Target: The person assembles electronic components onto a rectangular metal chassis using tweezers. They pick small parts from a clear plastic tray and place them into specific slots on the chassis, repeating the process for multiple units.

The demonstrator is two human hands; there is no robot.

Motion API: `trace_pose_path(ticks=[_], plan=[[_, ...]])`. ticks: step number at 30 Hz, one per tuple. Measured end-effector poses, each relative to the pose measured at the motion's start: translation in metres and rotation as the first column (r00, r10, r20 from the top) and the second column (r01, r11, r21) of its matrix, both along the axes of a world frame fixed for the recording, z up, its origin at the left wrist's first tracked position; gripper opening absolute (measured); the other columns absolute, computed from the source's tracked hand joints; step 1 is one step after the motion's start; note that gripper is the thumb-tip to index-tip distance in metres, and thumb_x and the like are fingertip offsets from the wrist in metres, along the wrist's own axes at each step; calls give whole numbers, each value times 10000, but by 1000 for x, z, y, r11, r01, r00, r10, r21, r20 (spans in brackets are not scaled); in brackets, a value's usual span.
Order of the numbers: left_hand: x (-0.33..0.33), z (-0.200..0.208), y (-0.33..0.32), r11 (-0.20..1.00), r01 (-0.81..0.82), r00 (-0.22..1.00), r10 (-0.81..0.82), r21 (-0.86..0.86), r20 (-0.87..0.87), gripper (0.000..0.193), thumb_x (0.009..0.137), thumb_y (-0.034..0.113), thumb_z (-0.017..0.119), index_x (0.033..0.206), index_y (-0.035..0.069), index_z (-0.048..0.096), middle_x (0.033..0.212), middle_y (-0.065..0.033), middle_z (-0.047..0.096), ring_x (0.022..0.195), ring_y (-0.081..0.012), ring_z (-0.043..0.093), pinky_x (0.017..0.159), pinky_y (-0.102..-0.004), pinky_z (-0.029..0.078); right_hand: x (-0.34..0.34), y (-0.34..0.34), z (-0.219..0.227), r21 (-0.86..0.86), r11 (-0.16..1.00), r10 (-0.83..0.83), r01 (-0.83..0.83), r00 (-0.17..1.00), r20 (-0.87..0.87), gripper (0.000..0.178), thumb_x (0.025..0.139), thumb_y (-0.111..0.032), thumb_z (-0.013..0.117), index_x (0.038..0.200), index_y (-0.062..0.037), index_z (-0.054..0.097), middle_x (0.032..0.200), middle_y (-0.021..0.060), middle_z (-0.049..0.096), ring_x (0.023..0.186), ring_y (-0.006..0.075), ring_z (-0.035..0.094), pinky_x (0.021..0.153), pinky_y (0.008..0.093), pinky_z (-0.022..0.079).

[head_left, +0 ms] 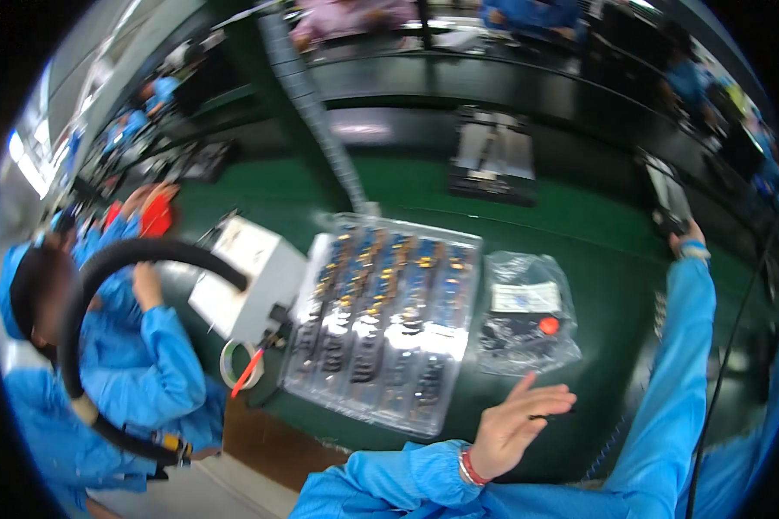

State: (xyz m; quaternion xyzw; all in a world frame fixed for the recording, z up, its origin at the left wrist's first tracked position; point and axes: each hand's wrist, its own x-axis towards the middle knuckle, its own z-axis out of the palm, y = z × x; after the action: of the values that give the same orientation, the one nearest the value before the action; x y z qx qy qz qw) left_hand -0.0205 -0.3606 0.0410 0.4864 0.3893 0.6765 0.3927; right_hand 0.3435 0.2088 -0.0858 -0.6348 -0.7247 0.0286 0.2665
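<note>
My left hand (521, 424), with a red band at the wrist, hovers over the near part of the bench. Its fingers are extended and close together, the thumb is raised, and a small thin dark piece (552, 416) pokes out beneath them. Far to the right, my right arm is stretched out and my right hand (689, 237) grips the near end of a flat black-and-silver unit (668, 190). A clear plastic bag (528, 346) with a white label and a red round sticker lies just beyond my left hand. Dark contents show through it.
Left of the bag lies a clear compartment tray (441, 424) with rows of small dark and gold parts. Beside it are a white box (249, 278), a tape roll (236, 363) and a black hose (138, 251). Another black-and-silver unit (493, 160) sits farther back. A co-worker (130, 372) is at left.
</note>
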Motion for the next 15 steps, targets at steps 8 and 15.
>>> trace_pose_path(ticks=[8,15], plan=[[-1,-4,2,1000,-28,999,28,5,-42,324,926,254,429,1032,6,610,1075,-126,623,1119,-282,531,1063,-490,164,-12,8,29,329,899,413,-290,812,-413,357,762,-38,606,1102,-32,498,972,114,586,892,215,576,789,303,460],[3,3,4,996,-47,998,50,78,-37,362,927,306,434,962,7,634,1020,-138,643,1075,-283,560,1052,-482,193,-107,-266,149,-81,910,-164,-407,-171,-972,222,823,-23,555,1040,-72,566,1029,54,580,997,165,530,810,301,454]])
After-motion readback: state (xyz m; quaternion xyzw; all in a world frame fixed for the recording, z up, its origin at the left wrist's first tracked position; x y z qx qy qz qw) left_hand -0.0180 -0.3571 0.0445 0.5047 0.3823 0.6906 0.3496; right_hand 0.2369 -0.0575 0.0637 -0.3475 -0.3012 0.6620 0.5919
